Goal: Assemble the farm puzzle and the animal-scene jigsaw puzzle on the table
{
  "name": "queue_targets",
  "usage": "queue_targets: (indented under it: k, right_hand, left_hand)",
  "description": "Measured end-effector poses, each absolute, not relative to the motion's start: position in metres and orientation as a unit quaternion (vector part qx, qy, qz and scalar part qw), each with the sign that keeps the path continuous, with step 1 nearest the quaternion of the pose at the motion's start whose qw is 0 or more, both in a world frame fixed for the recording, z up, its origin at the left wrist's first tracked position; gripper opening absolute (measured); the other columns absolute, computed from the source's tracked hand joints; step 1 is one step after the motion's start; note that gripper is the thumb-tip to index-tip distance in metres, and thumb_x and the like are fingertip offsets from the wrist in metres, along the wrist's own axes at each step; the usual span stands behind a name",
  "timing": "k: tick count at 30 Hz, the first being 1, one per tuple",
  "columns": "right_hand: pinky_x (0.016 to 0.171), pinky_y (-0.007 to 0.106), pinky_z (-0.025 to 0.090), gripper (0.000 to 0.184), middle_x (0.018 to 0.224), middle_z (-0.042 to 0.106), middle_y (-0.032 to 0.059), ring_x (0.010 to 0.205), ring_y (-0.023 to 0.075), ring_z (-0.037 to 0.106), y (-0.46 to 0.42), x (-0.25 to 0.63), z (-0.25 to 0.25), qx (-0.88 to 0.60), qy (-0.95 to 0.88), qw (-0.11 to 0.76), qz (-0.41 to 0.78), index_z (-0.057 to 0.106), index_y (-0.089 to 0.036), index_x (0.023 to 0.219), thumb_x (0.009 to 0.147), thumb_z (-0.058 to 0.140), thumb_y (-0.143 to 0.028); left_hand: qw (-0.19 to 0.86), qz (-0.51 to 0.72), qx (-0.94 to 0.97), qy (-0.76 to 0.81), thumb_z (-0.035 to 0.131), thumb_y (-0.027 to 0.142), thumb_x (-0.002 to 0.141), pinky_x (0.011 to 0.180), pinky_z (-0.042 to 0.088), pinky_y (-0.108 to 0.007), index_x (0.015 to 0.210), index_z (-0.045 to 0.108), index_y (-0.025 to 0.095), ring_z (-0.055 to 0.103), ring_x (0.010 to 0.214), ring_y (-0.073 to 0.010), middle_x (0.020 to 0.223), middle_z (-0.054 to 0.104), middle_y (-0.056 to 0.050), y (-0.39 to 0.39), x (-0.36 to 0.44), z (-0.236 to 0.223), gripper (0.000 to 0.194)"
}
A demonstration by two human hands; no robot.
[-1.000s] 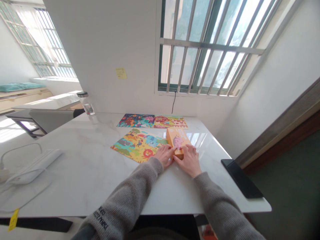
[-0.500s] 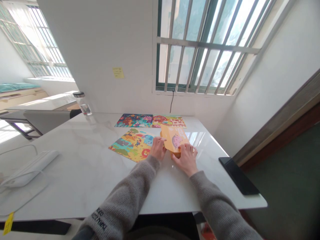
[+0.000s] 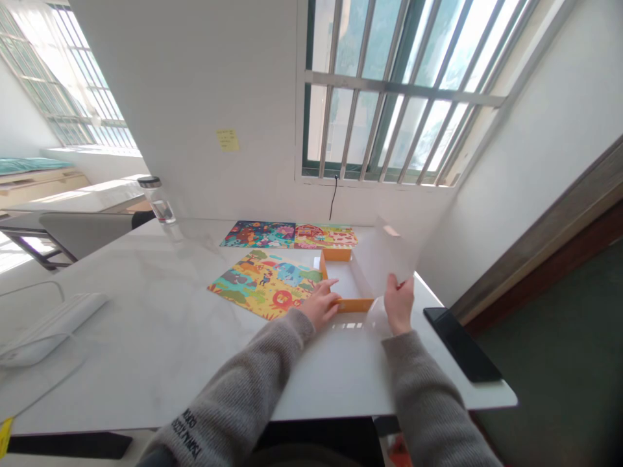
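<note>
A shallow orange cardboard box (image 3: 354, 305) lies on the table with its lid raised, showing a white inside. My left hand (image 3: 321, 305) grips the near left corner of the box, fingers over its wall. The box lid (image 3: 384, 256), white on this side and blurred by motion, stands up along the right side. My right hand (image 3: 400, 303) is closed on the lid's near edge. Just left of the box lies a yellow animal picture puzzle (image 3: 263, 279), partly behind my left hand. What lies in the box, if anything, I cannot make out.
Behind are a dark blue picture puzzle (image 3: 257, 235) and a farm picture puzzle (image 3: 324, 235). A black phone-like slab (image 3: 460, 344) lies by the right edge of the white table (image 3: 160, 337). At left are a power strip (image 3: 53, 329) with cables and a clear bottle (image 3: 158, 201).
The box's orange lid has swung up and to the right, baring the white inside. My right hand has moved right with the lid; my left hand has shifted slightly down and right.
</note>
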State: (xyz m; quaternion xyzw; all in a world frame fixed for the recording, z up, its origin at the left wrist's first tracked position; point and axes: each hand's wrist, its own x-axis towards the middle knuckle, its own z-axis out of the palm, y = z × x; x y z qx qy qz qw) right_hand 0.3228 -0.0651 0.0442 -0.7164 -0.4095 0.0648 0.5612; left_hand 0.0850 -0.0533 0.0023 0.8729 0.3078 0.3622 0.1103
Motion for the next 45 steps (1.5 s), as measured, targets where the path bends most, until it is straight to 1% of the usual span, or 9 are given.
queue_targets:
  k: [4,7,12,18,24,28,33,37,45]
  right_hand:
    - [0.095,0.050,0.040,0.070,0.120,0.054,0.0192,0.109,0.0336,0.052,-0.083,0.343,0.043,-0.681,-0.442,0.570,-0.127,0.038,-0.010,0.140,0.079,0.063,-0.036]
    - [0.105,0.057,0.030,0.059,0.136,0.045,0.0218,0.127,0.0379,0.041,-0.104,0.317,0.043,-0.645,-0.523,0.497,-0.250,0.043,-0.015,0.142,0.086,0.057,-0.030]
    - [0.115,0.057,0.020,0.029,0.123,0.057,0.0131,0.125,0.0321,0.045,-0.114,0.278,0.033,-0.580,-0.721,0.319,-0.204,0.063,-0.023,0.120,0.095,0.053,-0.034]
    - [0.106,0.055,0.032,0.023,0.125,0.058,0.0124,0.122,0.0332,0.043,-0.106,0.287,0.021,-0.596,-0.739,0.271,-0.160,0.066,-0.025,0.110,0.096,0.055,-0.038]
    - [0.103,0.053,0.035,0.017,0.116,0.060,0.0108,0.121,0.0316,0.044,-0.095,0.303,0.018,-0.587,-0.756,0.254,-0.139,0.063,-0.024,0.096,0.097,0.048,-0.033]
    - [0.102,0.054,0.036,0.020,0.117,0.060,0.0131,0.116,0.0302,0.048,-0.084,0.326,0.014,-0.599,-0.753,0.245,-0.117,0.059,-0.020,0.100,0.093,0.040,-0.019]
    - [0.110,0.063,0.026,0.025,0.116,0.061,0.0120,0.123,0.0315,0.046,-0.086,0.322,0.016,-0.585,-0.765,0.238,-0.125,0.061,-0.020,0.105,0.095,0.038,-0.019]
    - [0.120,0.056,0.016,0.037,0.122,0.060,0.0087,0.130,0.0274,0.044,-0.097,0.294,0.019,-0.498,-0.822,0.239,-0.140,0.055,-0.024,0.133,0.097,0.043,-0.023]
    - [0.113,0.051,0.032,0.044,0.097,0.059,0.0074,0.100,0.0251,0.053,-0.089,0.295,0.013,-0.501,-0.822,0.238,-0.127,0.062,-0.029,0.129,0.094,0.042,-0.010]
  left_hand:
    - [0.087,0.388,0.847,0.354,0.064,0.017,0.087,0.111,0.042,-0.053,0.097,0.069,0.019,0.043,0.129,-0.0308,0.138,0.046,-0.012,-0.051,0.085,0.000,0.012]
    - [0.107,0.399,0.829,0.378,0.065,0.018,0.086,0.103,0.048,-0.049,0.094,0.069,0.019,0.053,0.110,-0.0263,0.124,0.048,-0.011,-0.051,0.086,0.001,0.009]
    - [0.158,0.399,0.831,0.355,0.062,0.013,0.085,0.100,0.051,-0.042,0.097,0.065,0.019,0.057,0.101,-0.0202,0.123,0.045,-0.010,-0.049,0.084,-0.001,0.013]
    - [0.155,0.385,0.845,0.337,0.057,0.011,0.087,0.105,0.049,-0.043,0.102,0.064,0.019,0.057,0.108,-0.0222,0.127,0.046,-0.011,-0.045,0.081,-0.004,0.018]
    - [0.107,0.311,0.855,0.401,0.060,0.024,0.086,0.110,0.043,-0.047,0.141,0.046,0.021,0.051,0.124,-0.0289,0.129,0.053,-0.013,-0.050,0.046,0.008,0.057]
    - [0.087,0.174,0.828,0.525,0.068,0.043,0.079,0.114,0.036,-0.051,0.132,0.058,0.021,0.048,0.128,-0.0345,0.135,0.052,-0.014,-0.067,0.005,0.011,0.058]
    - [0.073,0.109,0.822,0.553,0.067,0.055,0.076,0.120,0.022,-0.055,0.138,0.053,0.025,0.040,0.136,-0.0340,0.144,0.047,-0.013,-0.091,-0.009,0.013,0.070]
    - [0.068,0.097,0.818,0.563,0.062,0.051,0.080,0.120,0.016,-0.059,0.138,0.051,0.025,0.037,0.138,-0.0337,0.146,0.046,-0.014,-0.092,-0.002,0.012,0.065]
    - [0.069,0.142,0.831,0.534,0.068,0.038,0.072,0.114,0.023,-0.064,0.126,0.057,0.024,0.043,0.129,-0.0382,0.133,0.053,-0.016,-0.092,-0.008,0.007,0.057]
